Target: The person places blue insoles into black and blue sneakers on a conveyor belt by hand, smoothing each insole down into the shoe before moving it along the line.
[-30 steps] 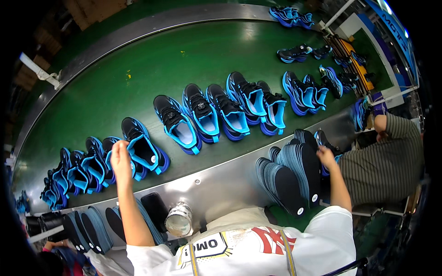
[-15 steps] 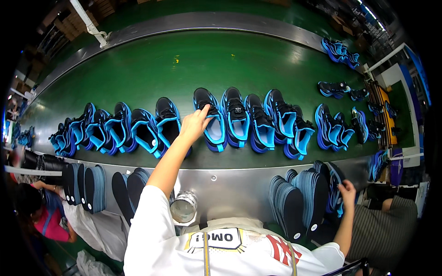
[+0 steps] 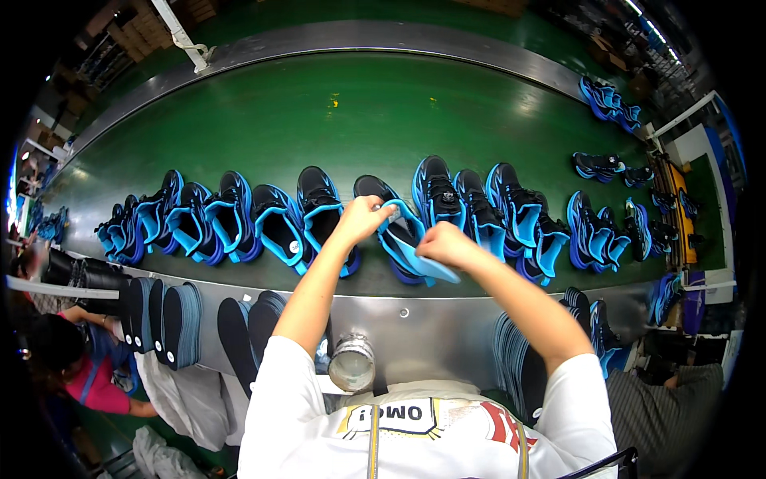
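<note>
My left hand (image 3: 363,218) pinches the tongue of a black and blue sneaker (image 3: 375,188) on the green belt. The sneaker's opening faces me and its toe points away. In my right hand (image 3: 448,244) is an insole (image 3: 431,267), light blue side showing, with its front end inside the shoe opening and its rear end sticking out toward me. Fingers of the right hand are curled over the insole's edge and partly blurred. Just right of this shoe stands another sneaker (image 3: 437,188), and to its left one more sneaker (image 3: 317,188).
A row of sneakers (image 3: 227,199) runs along the green belt (image 3: 319,120). On the metal ledge (image 3: 431,319) stand stacks of insoles (image 3: 185,319) left and right (image 3: 511,351), plus a glass jar (image 3: 352,363). Co-workers sit at far left (image 3: 88,367) and right (image 3: 670,415).
My right hand has come from the insole stack at the right to the shoe, bringing an insole. My left hand now grips the shoe's tongue. The view has shifted slightly.
</note>
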Action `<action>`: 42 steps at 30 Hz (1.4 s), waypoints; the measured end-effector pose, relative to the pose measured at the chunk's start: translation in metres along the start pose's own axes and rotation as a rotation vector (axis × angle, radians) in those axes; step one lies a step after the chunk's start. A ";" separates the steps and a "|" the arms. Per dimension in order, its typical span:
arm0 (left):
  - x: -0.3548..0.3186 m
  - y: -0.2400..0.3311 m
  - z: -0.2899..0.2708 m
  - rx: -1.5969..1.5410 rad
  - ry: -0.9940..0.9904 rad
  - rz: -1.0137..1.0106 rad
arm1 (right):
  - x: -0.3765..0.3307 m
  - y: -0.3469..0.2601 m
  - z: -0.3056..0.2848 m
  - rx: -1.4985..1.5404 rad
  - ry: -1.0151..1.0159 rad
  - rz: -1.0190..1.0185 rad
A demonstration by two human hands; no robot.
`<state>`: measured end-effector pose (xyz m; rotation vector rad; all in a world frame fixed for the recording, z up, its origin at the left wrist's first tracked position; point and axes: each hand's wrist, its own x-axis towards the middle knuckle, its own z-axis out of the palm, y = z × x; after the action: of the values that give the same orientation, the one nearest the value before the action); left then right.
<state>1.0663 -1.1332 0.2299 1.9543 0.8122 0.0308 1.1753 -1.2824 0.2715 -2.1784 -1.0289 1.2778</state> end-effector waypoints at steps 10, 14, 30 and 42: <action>-0.004 -0.022 0.020 -0.323 0.158 0.007 | -0.004 -0.005 0.059 -0.725 0.390 -0.203; -0.007 -0.024 0.028 -0.418 0.208 0.044 | -0.001 -0.007 0.045 -0.715 0.056 -0.028; -0.005 -0.026 0.027 -0.276 0.182 -0.006 | 0.057 0.026 0.067 -0.922 0.152 -0.306; -0.014 -0.025 0.027 0.053 0.227 0.155 | 0.057 0.019 0.067 -1.278 -0.312 -0.153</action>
<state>1.0514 -1.1552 0.2000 2.0860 0.8120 0.3311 1.1418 -1.2518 0.1934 -2.5916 -2.6022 0.9685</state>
